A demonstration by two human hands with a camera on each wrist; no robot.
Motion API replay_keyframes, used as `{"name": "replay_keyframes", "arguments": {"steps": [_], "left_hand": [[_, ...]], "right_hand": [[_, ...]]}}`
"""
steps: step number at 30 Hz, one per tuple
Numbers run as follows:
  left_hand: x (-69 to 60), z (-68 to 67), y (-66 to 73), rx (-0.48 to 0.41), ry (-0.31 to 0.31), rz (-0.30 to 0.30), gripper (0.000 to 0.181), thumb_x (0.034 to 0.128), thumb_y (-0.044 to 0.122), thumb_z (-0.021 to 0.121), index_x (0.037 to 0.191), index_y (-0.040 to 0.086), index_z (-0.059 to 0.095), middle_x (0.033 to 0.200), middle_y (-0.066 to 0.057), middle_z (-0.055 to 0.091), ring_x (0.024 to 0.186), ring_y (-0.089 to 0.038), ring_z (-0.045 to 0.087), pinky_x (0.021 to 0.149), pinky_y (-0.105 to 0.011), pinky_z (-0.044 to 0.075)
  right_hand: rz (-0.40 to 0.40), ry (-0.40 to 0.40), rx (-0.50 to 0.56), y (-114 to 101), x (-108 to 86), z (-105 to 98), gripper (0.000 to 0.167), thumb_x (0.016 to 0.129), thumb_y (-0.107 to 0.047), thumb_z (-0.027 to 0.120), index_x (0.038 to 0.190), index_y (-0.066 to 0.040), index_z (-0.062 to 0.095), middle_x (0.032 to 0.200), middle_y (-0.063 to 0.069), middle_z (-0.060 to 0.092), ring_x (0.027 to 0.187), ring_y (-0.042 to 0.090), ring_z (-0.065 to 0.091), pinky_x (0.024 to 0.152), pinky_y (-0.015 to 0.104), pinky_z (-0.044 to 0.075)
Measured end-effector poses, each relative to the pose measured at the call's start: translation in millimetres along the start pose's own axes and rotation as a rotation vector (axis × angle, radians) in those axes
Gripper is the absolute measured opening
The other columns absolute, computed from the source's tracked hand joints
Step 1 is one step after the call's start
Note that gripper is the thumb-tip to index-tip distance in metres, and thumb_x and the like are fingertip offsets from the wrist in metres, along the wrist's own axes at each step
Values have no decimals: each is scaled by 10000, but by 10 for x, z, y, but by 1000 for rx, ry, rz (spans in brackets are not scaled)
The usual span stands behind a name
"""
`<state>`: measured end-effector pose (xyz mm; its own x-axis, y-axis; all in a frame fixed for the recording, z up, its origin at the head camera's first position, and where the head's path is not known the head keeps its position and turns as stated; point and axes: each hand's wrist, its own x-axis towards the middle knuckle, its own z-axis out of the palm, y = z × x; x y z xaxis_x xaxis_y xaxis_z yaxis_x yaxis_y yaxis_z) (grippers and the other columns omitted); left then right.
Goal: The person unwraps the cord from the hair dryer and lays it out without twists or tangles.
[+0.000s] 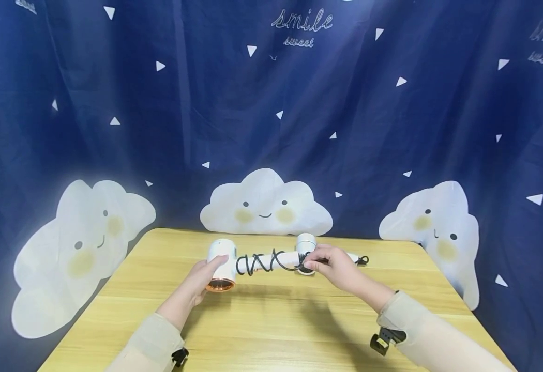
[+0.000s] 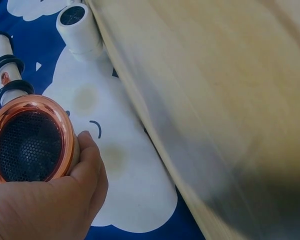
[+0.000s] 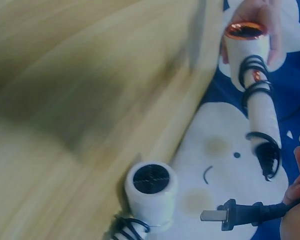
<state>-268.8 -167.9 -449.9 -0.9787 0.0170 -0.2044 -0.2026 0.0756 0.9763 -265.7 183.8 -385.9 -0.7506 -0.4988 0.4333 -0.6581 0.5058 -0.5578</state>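
My left hand (image 1: 200, 276) grips the barrel of a white hair dryer (image 1: 221, 249) with a copper-coloured rim, holding it above the table. Its handle points right, and a black power cord (image 1: 266, 265) loops loosely around it. Near the handle's end, my right hand (image 1: 338, 268) pinches the cord between thumb and fingers. In the right wrist view, the two-pin plug (image 3: 240, 215) sticks out from that hand. A second white hair dryer (image 1: 306, 239) lies farther back on the table, partly hidden behind the right hand. Black cord is wound on its handle too.
The wooden table (image 1: 262, 330) reaches back to a dark blue curtain (image 1: 234, 103) printed with white clouds and triangles. The second dryer's handle end and cord (image 1: 362, 260) extend to the right, beyond my right hand.
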Motion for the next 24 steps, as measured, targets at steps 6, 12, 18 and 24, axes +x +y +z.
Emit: {"name": "replay_keyframes", "arguments": {"steps": [6, 12, 18, 24], "left_hand": [[-19, 13, 12, 8, -3, 0, 644, 930, 513, 606, 1211, -63, 539, 967, -127, 684, 820, -214, 665, 754, -317, 527], [-14, 28, 4, -6, -19, 0, 652, 929, 507, 614, 1231, -65, 531, 968, -128, 691, 819, -220, 678, 773, -320, 527], [-10, 39, -6, -4, -27, 7, 655, 935, 508, 607, 1240, -66, 522, 973, -128, 689, 824, -223, 678, 779, -325, 523], [-11, 43, -7, -17, -25, 14, 632, 936, 491, 612, 1234, -61, 529, 956, -125, 693, 816, -226, 680, 784, -324, 522]], "right_hand": [[-10, 56, -30, -39, 67, -103, 70, 876, -188, 757, 882, -119, 766, 794, -96, 554, 699, 42, 488, 605, 236, 448], [-41, 105, 4, -81, 141, -169, 69, 883, -154, 750, 866, -89, 766, 740, -83, 522, 647, 64, 464, 558, 235, 431], [-27, 167, -3, -57, 208, -180, 66, 877, -124, 759, 861, -62, 771, 779, -71, 592, 688, 62, 499, 596, 228, 449], [15, 188, -14, -61, 271, -190, 66, 883, -135, 760, 873, -72, 779, 786, -58, 611, 694, 86, 504, 606, 234, 440]]}}
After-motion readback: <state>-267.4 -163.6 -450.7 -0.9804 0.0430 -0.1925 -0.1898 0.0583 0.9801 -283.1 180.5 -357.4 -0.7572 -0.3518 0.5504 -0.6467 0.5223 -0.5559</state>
